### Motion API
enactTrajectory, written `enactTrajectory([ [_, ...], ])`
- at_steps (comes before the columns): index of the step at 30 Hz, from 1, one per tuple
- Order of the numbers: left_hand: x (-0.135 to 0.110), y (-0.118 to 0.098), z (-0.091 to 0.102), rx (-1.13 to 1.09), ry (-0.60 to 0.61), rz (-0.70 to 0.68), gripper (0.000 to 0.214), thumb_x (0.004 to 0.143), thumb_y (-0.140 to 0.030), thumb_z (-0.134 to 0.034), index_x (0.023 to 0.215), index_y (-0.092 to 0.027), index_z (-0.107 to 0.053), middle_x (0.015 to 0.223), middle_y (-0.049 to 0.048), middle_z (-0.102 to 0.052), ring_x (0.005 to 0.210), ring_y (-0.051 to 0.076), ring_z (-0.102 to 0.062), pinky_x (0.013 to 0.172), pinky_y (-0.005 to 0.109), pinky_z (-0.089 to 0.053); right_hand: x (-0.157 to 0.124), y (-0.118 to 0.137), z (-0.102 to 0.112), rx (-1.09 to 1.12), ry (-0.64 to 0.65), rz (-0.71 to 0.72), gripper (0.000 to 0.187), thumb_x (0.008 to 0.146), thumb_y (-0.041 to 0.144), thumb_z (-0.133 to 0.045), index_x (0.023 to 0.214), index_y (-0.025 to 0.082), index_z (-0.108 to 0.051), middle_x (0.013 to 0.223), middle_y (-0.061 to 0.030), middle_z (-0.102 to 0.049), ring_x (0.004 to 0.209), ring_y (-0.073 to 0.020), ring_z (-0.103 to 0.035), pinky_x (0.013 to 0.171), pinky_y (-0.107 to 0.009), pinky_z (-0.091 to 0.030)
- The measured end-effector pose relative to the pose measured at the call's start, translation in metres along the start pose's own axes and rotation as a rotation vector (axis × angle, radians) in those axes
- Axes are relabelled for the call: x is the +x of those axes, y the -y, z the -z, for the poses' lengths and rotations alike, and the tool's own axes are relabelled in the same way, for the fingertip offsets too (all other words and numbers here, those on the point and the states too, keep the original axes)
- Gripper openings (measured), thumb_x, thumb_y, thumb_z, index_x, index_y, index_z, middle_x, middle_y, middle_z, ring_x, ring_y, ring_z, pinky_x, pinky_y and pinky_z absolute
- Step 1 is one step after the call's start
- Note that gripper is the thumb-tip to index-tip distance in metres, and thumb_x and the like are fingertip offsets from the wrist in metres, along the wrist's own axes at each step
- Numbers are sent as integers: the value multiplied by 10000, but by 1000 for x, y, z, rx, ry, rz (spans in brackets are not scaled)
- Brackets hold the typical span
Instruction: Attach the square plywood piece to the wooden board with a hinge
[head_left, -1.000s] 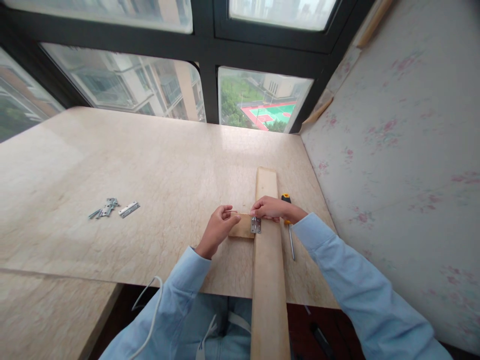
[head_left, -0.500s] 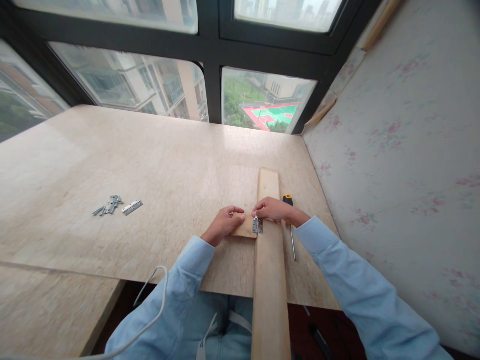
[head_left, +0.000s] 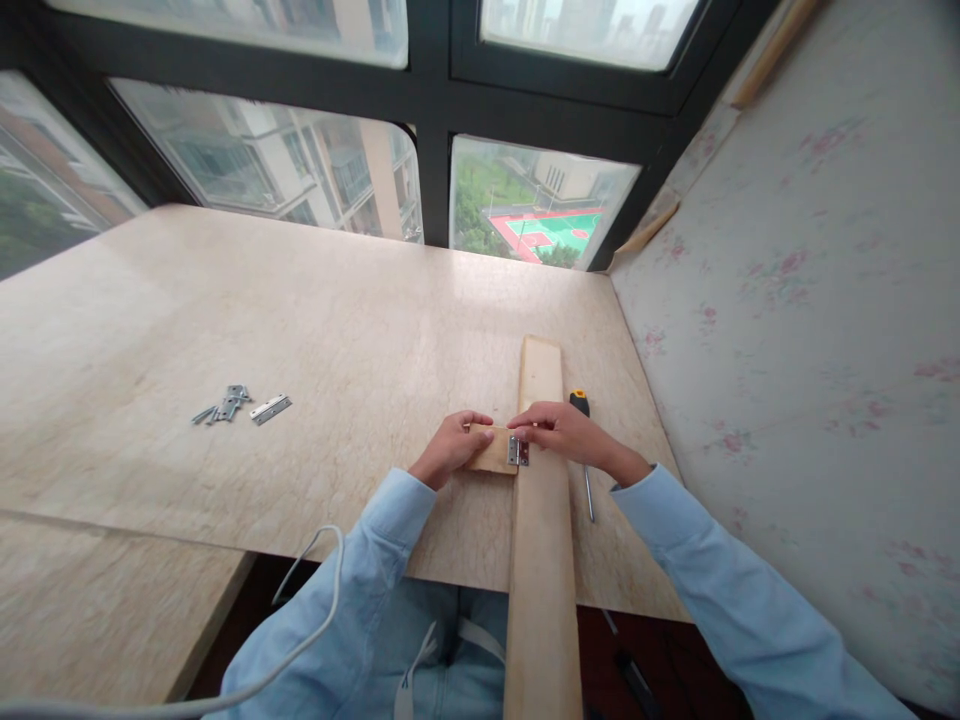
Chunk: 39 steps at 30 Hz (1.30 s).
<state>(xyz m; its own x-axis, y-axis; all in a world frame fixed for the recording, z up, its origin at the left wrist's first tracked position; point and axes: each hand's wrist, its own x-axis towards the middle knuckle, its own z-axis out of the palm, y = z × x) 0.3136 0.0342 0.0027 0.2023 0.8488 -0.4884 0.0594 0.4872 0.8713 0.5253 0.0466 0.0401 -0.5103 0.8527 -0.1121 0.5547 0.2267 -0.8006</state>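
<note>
A small wooden block (head_left: 491, 457) lies against the left side of a long wooden board (head_left: 541, 560). My left hand (head_left: 454, 446) grips the block at its left end, thumb on top and fingers along the far edge. Across the joint between block and board sits a small metal hinge (head_left: 518, 451), one leaf on each piece. My right hand (head_left: 555, 431) reaches over the board from the right, thumb and fingertips at the hinge's upper edge, pinching or pressing it. Partly under my right wrist, a screwdriver (head_left: 579, 402) with a black and yellow handle lies on the table.
To the left on the marble-patterned table (head_left: 360, 330) lie a pile of small hinges and screws (head_left: 229, 404) and a longer hinge (head_left: 271, 409). A white cable (head_left: 337, 580) crosses my left sleeve. The papered wall (head_left: 795, 350) bounds the right, windows the back.
My right hand has shifted slightly, its fingertips now lower over the hinge's right leaf. My left hand keeps its hold on the block. The whole view has moved a little.
</note>
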Motion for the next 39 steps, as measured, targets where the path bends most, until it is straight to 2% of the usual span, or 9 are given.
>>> enactTrajectory([
  [3,1,2,0,-3,1,-8,267,756,-155,-683,1016,-98,-684,815,45,-657,668,133,-584,584,220,-424,-3,0,-3,-119,-32,100,170,888,194,-630,949,174,-787,893,-72,-721,842,-161,-658,772,-269,-479],
  [7,2,4,1,-12,0,-24,277,721,-166,-708,991,-111,-690,791,36,-648,666,133,-578,592,221,-423,-3,3,-6,-272,-11,136,197,894,102,-603,948,172,-780,931,-76,-725,866,-164,-667,792,-272,-483],
  [14,1,8,-2,-15,-10,-57,283,722,-190,-701,993,-109,-677,808,42,-654,666,137,-577,609,234,-429,-6,23,-8,-667,60,54,236,970,168,-528,991,184,-763,980,-74,-714,894,-187,-661,738,-274,-420],
  [18,0,9,-4,-11,-31,-77,286,727,-187,-702,1000,-106,-673,797,42,-649,675,141,-577,614,234,-428,-7,28,-10,-814,116,35,245,964,133,-504,986,184,-742,971,-70,-711,876,-185,-658,683,-275,-376],
  [26,-1,9,-5,8,-51,-84,244,789,-132,-641,1025,-76,-670,810,49,-638,686,134,-569,616,229,-432,-5,32,-13,-896,113,4,267,1016,247,-476,939,170,-720,948,-77,-708,875,-202,-661,664,-283,-356],
  [39,-1,10,-5,0,-50,-98,257,771,-166,-672,1017,-93,-673,825,59,-659,702,144,-592,621,229,-438,-3,36,-20,-971,94,-49,370,1042,371,-428,914,141,-688,925,-118,-689,849,-221,-656,615,-291,-317],
])
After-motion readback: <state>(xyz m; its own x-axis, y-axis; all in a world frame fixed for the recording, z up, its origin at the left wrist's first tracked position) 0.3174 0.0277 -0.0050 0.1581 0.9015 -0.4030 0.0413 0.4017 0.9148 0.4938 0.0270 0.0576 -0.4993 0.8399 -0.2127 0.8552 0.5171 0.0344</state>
